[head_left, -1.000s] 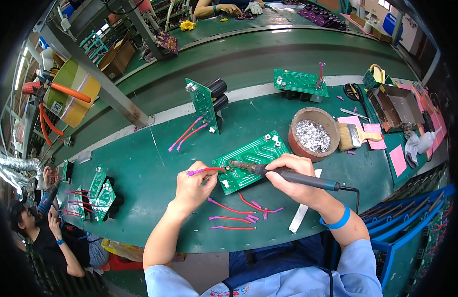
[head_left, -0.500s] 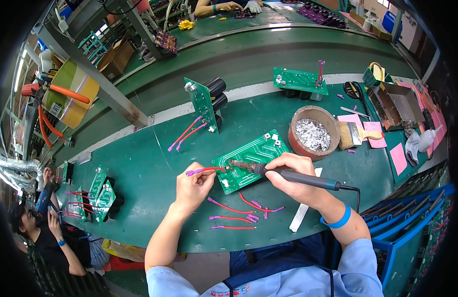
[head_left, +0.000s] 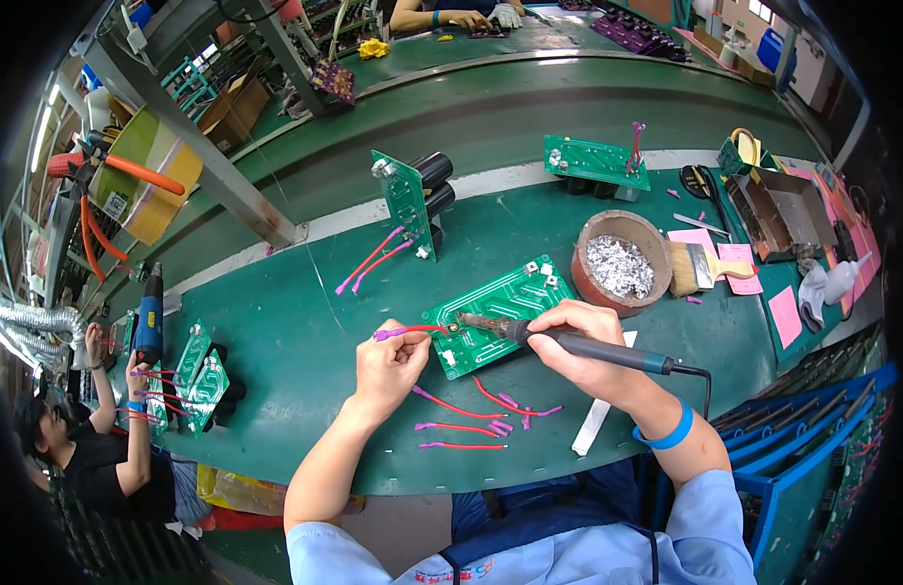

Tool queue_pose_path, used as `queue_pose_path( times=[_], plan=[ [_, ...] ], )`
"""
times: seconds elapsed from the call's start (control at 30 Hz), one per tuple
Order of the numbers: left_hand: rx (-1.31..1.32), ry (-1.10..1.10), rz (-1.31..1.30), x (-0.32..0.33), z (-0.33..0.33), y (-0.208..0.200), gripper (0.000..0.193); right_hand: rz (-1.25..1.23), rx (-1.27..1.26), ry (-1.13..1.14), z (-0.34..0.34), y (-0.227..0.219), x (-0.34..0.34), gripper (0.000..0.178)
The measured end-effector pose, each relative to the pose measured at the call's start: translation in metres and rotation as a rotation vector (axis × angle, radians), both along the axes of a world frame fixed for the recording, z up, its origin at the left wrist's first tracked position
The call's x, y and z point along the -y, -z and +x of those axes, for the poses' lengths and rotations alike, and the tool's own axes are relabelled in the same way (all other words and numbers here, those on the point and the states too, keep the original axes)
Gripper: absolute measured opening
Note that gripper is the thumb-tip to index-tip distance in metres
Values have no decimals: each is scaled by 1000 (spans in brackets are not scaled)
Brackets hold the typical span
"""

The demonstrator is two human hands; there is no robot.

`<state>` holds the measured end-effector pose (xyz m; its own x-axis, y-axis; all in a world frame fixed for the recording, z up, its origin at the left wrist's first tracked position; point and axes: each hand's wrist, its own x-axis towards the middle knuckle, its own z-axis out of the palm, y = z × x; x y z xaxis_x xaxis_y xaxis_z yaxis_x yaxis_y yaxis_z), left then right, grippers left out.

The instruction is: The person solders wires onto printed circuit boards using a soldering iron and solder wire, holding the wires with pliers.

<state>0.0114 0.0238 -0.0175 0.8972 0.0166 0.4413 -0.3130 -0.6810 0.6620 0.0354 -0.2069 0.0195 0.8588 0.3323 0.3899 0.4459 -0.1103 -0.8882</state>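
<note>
A green circuit board (head_left: 500,302) lies flat on the green bench in front of me. My left hand (head_left: 391,357) pinches a red wire (head_left: 419,331) with a purple end sleeve; its far end meets the left part of the board. In my right hand (head_left: 578,341) is a soldering iron (head_left: 608,353) with a dark handle, its tip on the board close to that wire end. Several loose red wires (head_left: 461,427) with purple ends lie on the bench below the board. A white strip (head_left: 598,419) lies under my right forearm.
A round pot (head_left: 622,261) of silvery scraps stands right of the board, beside a brush (head_left: 705,268). Boards with black cylinders stand behind (head_left: 405,205) and at back right (head_left: 596,162). At far left a co-worker holds a blue heat gun (head_left: 150,317) near other wired boards (head_left: 200,375).
Both my hands stay nearly in place, wire and iron still at the board. At the left, the co-worker has raised the blue heat gun. The whole view has shifted slightly.
</note>
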Motion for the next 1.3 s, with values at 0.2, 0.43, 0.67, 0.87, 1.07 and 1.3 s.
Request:
queue_pose_path(
  times=[0.2,0.43,0.67,0.87,1.07,1.3],
  plan=[
    [17,-8,14,0,0,1,3,-32,-17,-2,-1,-4,1,11],
    [38,-6,41,1,-1,0,4,-49,-24,0,-1,-5,2,11],
    [70,-25,15,3,-2,3,5,-29,-38,10,-1,-1,1,11],
    [91,-3,37,2,-2,3,5,-25,-37,13,-1,1,1,12],
    [139,-16,9,4,-1,8,7,-37,-29,18,-1,1,1,13],
    [185,-4,54,2,-1,13,10,-43,-49,23,-2,0,1,13]
  ],
)
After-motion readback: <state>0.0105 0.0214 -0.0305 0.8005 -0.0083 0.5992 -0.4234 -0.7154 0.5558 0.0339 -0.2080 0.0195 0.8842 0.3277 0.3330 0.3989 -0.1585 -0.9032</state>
